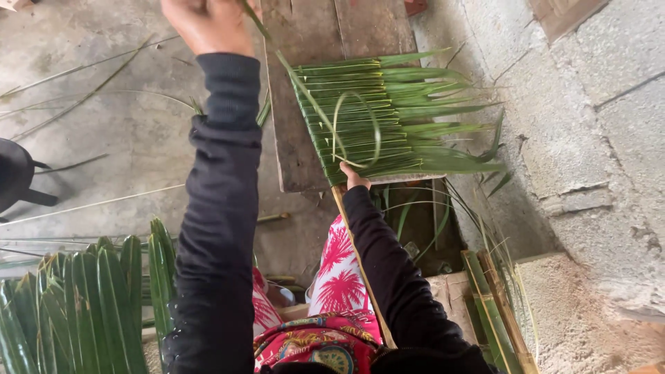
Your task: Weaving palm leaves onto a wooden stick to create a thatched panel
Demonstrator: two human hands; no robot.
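Concrete floor [125, 138] and block wall [589, 138] frame the scene; one wooden board [298, 159] lies on the floor, long axis running away from the person.

Leaf panel [388, 114]: one mat of folded green palm leaves, stacked in parallel rows across the board's right edge. Leaf tips point right toward the wall and overhang the board. The folded ends line up along a wooden stick [360, 270] that runs diagonally from the board's near edge back toward the person's lap.

One bundle of loose palm leaves [76, 305] sits at the lower left, well apart from the board.

One thin leaf strip [305, 93] runs from the top edge diagonally down across the panel, then loops back.

Left hand [208, 24]: raised at the top edge, fingers closed around the strip's upper end.

Right hand [352, 176]: at the panel's near corner, fingertips pressed on the folded edge; can't tell whether it pinches anything.
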